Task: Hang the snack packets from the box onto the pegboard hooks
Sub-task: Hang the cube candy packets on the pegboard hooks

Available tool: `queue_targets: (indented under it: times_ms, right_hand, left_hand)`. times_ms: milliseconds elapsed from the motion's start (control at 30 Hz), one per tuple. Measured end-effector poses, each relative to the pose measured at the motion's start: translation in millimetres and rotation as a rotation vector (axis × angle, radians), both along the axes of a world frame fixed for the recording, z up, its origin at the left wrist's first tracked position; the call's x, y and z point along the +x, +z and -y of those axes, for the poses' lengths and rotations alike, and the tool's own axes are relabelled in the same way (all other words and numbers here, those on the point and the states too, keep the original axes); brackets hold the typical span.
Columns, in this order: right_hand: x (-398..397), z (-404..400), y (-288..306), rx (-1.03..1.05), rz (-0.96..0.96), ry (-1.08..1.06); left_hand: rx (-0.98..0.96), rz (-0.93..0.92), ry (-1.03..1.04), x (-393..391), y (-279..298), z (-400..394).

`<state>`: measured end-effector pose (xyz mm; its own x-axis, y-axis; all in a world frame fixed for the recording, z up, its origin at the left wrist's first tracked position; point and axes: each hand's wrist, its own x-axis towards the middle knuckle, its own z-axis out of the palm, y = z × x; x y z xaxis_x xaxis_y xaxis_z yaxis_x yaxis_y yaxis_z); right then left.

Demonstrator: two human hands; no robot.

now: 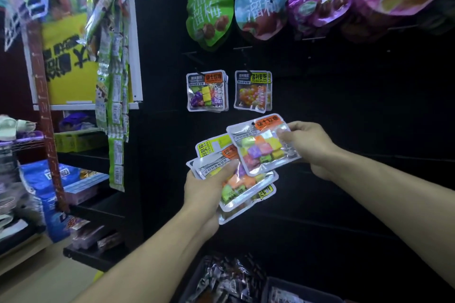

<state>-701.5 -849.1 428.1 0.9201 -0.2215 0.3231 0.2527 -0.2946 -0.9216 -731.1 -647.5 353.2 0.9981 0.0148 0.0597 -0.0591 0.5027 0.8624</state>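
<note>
From the head view, the person stands close to a black pegboard wall (332, 130). The left hand (206, 187) has its fingers curled round a fanned stack of shiny foil-edged snack packets (236, 179), thumb pressed across the top one. The right hand (307, 145) pinches a single silvery packet with an orange label and coloured cube sweets showing through its clear window (263, 145), thumb on the front and fingers behind, held just above the stack and overlapping it.

This looks like the sorting-out step: one packet is being separated from the bundle before hanging. Its punched hole sits near the orange label at the top edge, so the next move would need that edge lifted and turned toward a thin black wire hook (200, 72) where matching orange-labelled cube-sweet packets (206, 91) hang already. Just beside them hang yellow-labelled packets of round orange sweets (252, 91).

The packets look slick, crinkly and flat, reflective under the light, likely to slide against each other. Above them hang large leaf-shaped glossy pouches (210, 11), green through purple. At the bottom edge, a dark box with more foil packets (221, 278) waits, its contents blurred.
</note>
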Motion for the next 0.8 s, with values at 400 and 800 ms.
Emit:
queue_targets:
  times_ms: [400,800]
  right_hand:
    - [77,-103,60,0.070,0.285,-0.070]
    - [155,-166,99,0.040,0.314,-0.284]
  left_hand:
    - [0.059,0.066,0.281,10,-19,-60]
    - [0.121,0.169,0.232,23,-14,-121]
